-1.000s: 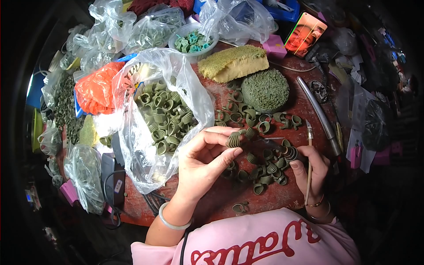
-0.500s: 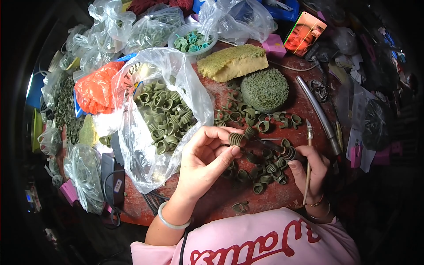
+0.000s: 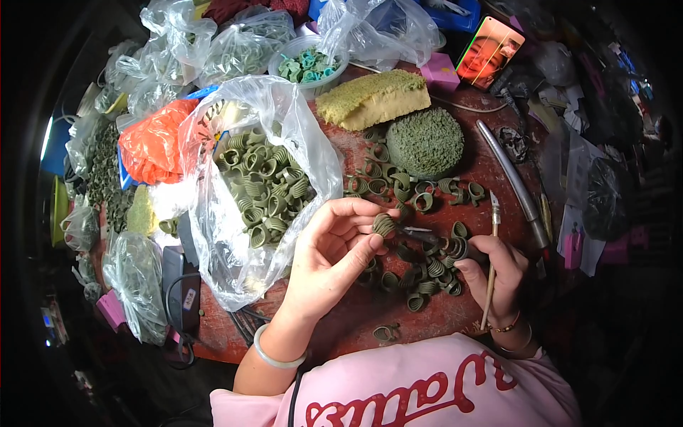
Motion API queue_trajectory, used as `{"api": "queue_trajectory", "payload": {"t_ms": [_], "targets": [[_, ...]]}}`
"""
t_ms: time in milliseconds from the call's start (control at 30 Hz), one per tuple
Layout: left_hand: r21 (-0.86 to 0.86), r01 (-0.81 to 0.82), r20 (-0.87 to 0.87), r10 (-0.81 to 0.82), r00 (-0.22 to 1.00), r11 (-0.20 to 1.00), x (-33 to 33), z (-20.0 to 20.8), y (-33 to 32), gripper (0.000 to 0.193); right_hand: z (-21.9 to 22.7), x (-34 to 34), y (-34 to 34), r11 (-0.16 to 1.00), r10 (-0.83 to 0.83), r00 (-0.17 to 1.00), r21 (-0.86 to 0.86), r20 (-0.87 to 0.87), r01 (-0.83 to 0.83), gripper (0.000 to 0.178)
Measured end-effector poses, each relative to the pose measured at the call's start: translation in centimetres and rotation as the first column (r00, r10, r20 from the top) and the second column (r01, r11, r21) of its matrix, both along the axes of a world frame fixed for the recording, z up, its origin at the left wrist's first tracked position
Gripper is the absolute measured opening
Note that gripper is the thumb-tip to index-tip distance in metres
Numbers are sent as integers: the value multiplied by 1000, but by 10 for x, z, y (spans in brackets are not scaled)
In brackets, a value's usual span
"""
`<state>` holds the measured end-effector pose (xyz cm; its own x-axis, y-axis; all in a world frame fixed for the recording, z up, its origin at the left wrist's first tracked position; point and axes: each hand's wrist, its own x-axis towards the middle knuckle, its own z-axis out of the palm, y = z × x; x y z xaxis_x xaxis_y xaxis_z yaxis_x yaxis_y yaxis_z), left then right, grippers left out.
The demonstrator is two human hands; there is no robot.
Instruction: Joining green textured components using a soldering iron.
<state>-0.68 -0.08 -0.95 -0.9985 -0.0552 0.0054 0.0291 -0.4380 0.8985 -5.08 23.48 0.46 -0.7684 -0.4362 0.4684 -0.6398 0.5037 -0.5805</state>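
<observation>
A dark green ribbed ring (image 3: 383,225) is pinched between the thumb and fingertips of my left hand (image 3: 324,260). My right hand (image 3: 502,279) is closed on a slim dark-handled tool with a pointed metal tip (image 3: 418,230); the tip points left, close to the ring, and I cannot tell whether they touch. A craft knife (image 3: 491,274) with a light brown handle is also tucked between my right fingers, blade upward. Under and around both hands lie several similar green rings (image 3: 435,269), loose on the red tabletop (image 3: 341,341).
An open clear plastic bag (image 3: 313,146) full of green rings lies left. Behind are a yellow sponge block (image 3: 373,99), a round green textured pad (image 3: 427,142), a tub (image 3: 309,67) and a phone (image 3: 491,53). A tapered metal rod (image 3: 514,181) lies right.
The ring in my left hand has turned a little and shifted slightly right. My right hand has moved left, bringing the tool's tip closer to the ring.
</observation>
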Motion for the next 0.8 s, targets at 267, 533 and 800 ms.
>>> {"api": "queue_trajectory", "payload": {"t_ms": [267,533,800], "targets": [[0,8,14,-8,1000,1000,0,1,0,29,-1,0,-1,1000,13,1000,13,2,-13,31],[6,19,15,-19,1000,1000,0,1,-1,30,-2,3,-1,999,-6,1000,37,30,5,35],[12,19,17,-19,1000,1000,0,1,0,29,-2,1,-2,999,0,1000,33,27,-1,32]]}}
